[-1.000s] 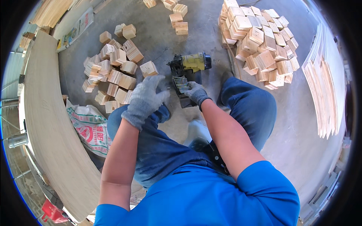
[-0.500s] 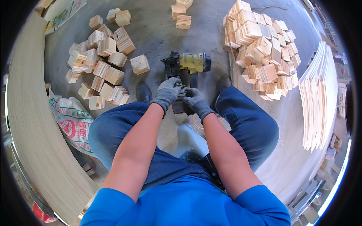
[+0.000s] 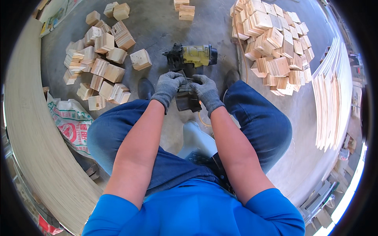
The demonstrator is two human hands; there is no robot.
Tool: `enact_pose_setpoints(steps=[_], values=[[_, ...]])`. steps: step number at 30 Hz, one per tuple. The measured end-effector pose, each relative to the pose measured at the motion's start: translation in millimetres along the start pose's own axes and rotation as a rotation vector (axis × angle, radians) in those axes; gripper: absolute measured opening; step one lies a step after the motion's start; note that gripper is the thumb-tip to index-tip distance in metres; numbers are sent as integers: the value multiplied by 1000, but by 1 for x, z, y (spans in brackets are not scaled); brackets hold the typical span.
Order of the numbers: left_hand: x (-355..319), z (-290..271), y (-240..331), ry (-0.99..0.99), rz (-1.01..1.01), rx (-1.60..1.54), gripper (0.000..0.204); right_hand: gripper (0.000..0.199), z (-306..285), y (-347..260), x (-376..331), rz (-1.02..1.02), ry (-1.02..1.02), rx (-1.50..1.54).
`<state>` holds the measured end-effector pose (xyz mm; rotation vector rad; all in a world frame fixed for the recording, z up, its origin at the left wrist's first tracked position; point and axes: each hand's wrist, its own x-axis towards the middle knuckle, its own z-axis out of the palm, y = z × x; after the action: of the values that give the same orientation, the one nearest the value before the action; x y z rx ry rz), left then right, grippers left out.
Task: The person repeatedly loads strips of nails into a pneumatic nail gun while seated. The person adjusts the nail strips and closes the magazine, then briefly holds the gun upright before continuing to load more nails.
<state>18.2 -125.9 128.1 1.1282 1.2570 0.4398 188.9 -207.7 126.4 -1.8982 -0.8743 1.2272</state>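
Observation:
My left hand [image 3: 167, 88], in a grey knit glove, is closed on one end of a strip of collated nails [image 3: 186, 83]. The fingers of my right hand [image 3: 205, 90], gloved alike, pinch the strip's other end. The thin nails show side by side between the two hands. Just beyond them a yellow and black nail gun [image 3: 197, 56] lies on the floor, its nose pointing left. Below the nails is a dark, curved part [image 3: 188, 102] that looks like the gun's magazine cover; my hands hide how it joins the gun.
Wooden blocks [image 3: 114, 73] lie scattered at the left, and a large heap of blocks [image 3: 277, 47] stands at the right. Thin wooden sheets [image 3: 332, 98] stack at the far right. A printed sack [image 3: 73, 122] sits beside my left knee. A hose [image 3: 241, 43] runs past the heap.
The whole view has shifted slightly, so the floor things sit higher and more to the left. My right hand has risen a little along the nail strip, and more of the strip shows.

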Motion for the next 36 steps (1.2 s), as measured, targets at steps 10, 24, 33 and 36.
enact_pose_setpoints(steps=[10,24,33,36], values=[[12,6,-13,58,42,-48,16,25,4,-13,1,94,99,263],[16,4,-11,31,20,120,18,23,2,-11,7,4,153,-165],[17,1,-22,42,83,210,18,22,4,-9,8,-5,102,-89],[18,2,-17,18,83,231,19,19,-3,-20,5,-10,59,-113]])
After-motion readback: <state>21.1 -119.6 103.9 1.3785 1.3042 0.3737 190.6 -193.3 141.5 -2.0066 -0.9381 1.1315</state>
